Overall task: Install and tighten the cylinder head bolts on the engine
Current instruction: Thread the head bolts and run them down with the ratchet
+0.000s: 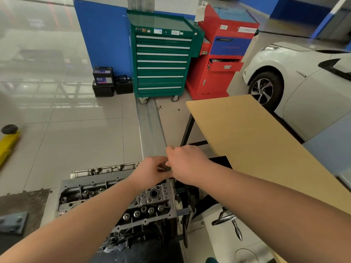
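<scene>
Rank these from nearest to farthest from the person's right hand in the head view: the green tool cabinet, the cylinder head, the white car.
From the right hand:
1. Cylinder head, just below it.
2. Green tool cabinet, straight ahead across the floor.
3. White car, far right.

Your left hand (pixel 150 171) and right hand (pixel 187 164) are meeting over the engine (pixel 148 204) and covering most of a small dark ridged part (pixel 167 168) between them — too little is showing to tell what it is. Your forearms are hiding the middle of the cylinder head. The white car (pixel 296 80) is running off the right edge, and the yellow lift arm (pixel 7 145) is blurring at the left edge.
</scene>
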The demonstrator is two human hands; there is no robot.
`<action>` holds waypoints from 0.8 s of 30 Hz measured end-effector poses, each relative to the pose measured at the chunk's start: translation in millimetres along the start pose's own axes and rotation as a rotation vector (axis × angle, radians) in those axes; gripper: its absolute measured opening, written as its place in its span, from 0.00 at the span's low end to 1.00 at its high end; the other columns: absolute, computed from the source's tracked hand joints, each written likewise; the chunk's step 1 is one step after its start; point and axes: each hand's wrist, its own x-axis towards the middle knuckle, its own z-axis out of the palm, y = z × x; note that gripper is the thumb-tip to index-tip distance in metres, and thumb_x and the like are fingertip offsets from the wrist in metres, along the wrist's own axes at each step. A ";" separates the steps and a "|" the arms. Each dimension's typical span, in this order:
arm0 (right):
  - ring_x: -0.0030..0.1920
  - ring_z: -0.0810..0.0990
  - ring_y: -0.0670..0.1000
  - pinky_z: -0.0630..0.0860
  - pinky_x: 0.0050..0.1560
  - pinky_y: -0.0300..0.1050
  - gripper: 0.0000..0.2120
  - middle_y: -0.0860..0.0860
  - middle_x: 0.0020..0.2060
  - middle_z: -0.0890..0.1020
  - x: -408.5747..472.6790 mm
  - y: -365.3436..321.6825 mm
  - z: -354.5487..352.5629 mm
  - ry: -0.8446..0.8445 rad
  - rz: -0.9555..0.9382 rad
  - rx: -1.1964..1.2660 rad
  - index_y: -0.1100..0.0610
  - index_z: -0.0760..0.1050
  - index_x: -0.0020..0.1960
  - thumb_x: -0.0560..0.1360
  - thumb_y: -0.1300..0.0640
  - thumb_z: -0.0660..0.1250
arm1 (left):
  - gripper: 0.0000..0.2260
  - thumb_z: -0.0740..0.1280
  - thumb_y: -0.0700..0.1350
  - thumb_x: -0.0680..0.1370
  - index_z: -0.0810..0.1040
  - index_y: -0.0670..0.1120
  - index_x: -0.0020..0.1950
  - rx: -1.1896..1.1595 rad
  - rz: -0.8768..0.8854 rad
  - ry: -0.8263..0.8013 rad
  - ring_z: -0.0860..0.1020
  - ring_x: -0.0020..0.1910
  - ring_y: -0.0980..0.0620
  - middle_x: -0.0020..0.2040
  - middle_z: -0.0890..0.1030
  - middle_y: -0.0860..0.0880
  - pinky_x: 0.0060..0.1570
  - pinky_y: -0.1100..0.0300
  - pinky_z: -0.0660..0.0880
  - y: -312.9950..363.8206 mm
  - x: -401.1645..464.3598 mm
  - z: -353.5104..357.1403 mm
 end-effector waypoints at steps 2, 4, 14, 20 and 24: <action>0.35 0.72 0.55 0.58 0.28 0.44 0.14 0.50 0.32 0.67 2.3 -2.0 4.1 0.033 0.030 -0.085 0.56 0.74 0.54 0.86 0.46 0.58 | 0.07 0.75 0.44 0.77 0.82 0.57 0.45 0.006 -0.005 0.059 0.84 0.41 0.58 0.41 0.85 0.58 0.44 0.59 0.81 -1.3 -4.1 9.0; 0.36 0.72 0.56 0.61 0.29 0.45 0.19 0.51 0.32 0.65 4.9 1.0 5.1 0.025 -0.005 -0.118 0.56 0.75 0.55 0.86 0.42 0.56 | 0.13 0.73 0.42 0.80 0.81 0.62 0.45 0.019 0.003 0.030 0.83 0.41 0.60 0.40 0.84 0.61 0.42 0.65 0.79 -0.8 -5.5 13.3; 0.36 0.72 0.56 0.59 0.29 0.45 0.16 0.49 0.32 0.62 4.6 2.7 0.9 0.002 -0.050 -0.124 0.54 0.75 0.53 0.85 0.43 0.58 | 0.06 0.76 0.47 0.78 0.83 0.59 0.51 -0.120 -0.071 -0.099 0.84 0.47 0.58 0.46 0.86 0.58 0.51 0.67 0.78 -7.4 -1.0 -0.9; 0.48 0.77 0.56 0.73 0.40 0.51 0.17 0.52 0.49 0.77 2.5 8.0 -14.1 -0.090 -0.137 0.046 0.56 0.72 0.62 0.82 0.44 0.65 | 0.10 0.73 0.43 0.80 0.79 0.51 0.39 -0.025 -0.080 0.016 0.75 0.31 0.57 0.34 0.80 0.52 0.35 0.61 0.73 -12.9 -1.2 7.9; 0.44 0.77 0.56 0.67 0.35 0.48 0.10 0.53 0.46 0.78 -1.8 9.0 -18.5 -0.101 -0.161 -0.004 0.56 0.68 0.55 0.79 0.59 0.68 | 0.02 0.73 0.45 0.80 0.82 0.50 0.48 0.012 -0.045 -0.149 0.82 0.40 0.54 0.40 0.83 0.53 0.45 0.61 0.78 -12.5 4.7 -3.7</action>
